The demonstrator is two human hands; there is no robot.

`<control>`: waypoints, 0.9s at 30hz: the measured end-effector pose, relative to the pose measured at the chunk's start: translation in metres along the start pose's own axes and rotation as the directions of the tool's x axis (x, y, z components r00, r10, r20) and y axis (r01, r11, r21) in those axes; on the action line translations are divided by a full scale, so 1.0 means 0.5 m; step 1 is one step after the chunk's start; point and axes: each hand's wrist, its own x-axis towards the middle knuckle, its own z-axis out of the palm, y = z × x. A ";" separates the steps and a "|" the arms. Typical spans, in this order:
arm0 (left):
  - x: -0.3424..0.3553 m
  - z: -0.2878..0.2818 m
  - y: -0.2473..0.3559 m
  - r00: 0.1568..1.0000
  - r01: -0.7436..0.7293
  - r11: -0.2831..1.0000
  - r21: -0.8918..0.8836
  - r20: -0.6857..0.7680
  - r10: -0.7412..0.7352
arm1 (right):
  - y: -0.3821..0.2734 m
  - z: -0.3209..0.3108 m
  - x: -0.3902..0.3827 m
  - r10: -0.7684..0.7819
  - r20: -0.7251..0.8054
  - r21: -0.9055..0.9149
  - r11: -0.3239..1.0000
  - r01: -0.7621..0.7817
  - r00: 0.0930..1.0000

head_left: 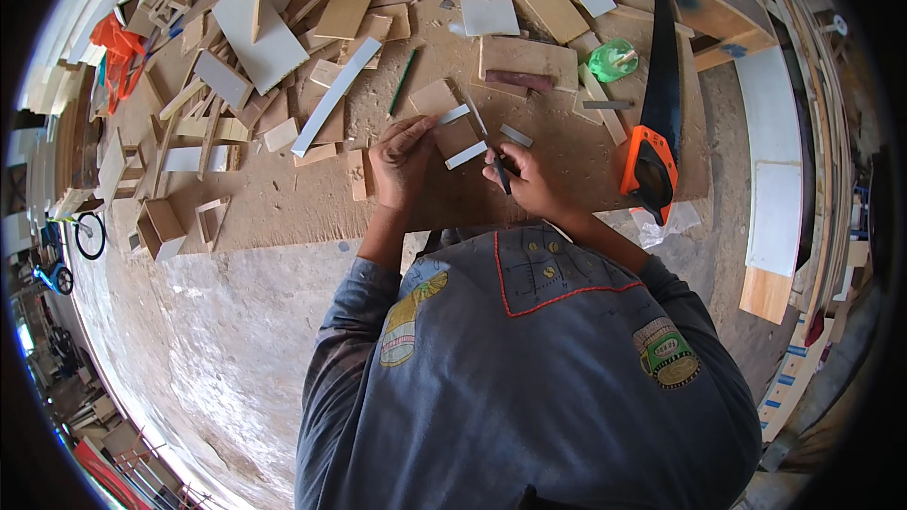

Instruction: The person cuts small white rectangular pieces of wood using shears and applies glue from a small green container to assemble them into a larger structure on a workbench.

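Note:
My left hand [402, 151] grips a small square brown wooden piece [455, 140] with white strips along two sides, fingers closed on its left edge. My right hand [520, 175] is closed round the black handle of a thin-bladed tool [502, 170], whose metal blade points away from me beside the piece's right side. Just right of these lies a small grey-white strip [516, 135]. A long white strip [335, 96] and a green pencil [402, 80] lie beyond my left hand.
The workbench [265, 227] carries piled wood offcuts [345, 14], small open wooden boxes [161, 231], a large orange-handled handsaw [652, 170] along the right and a green plastic bottle [614, 59]. An orange bag [120, 52] sits at back left. Stacked boards [803, 189] stand beyond the right edge.

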 end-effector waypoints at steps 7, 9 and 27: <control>-0.001 0.003 0.001 1.000 0.031 0.999 -0.021 0.001 -0.031 | -0.046 -0.038 0.004 0.128 -0.048 -0.172 0.976 -0.134 0.991; 0.001 0.002 0.006 0.999 0.037 0.999 -0.019 0.002 -0.037 | -0.082 -0.061 -0.005 0.092 -0.088 -0.453 0.883 -0.122 0.992; -0.002 -0.014 0.035 0.991 0.124 0.981 0.149 0.033 -0.130 | -0.202 -0.139 0.062 -0.299 0.087 -0.826 0.512 0.237 0.950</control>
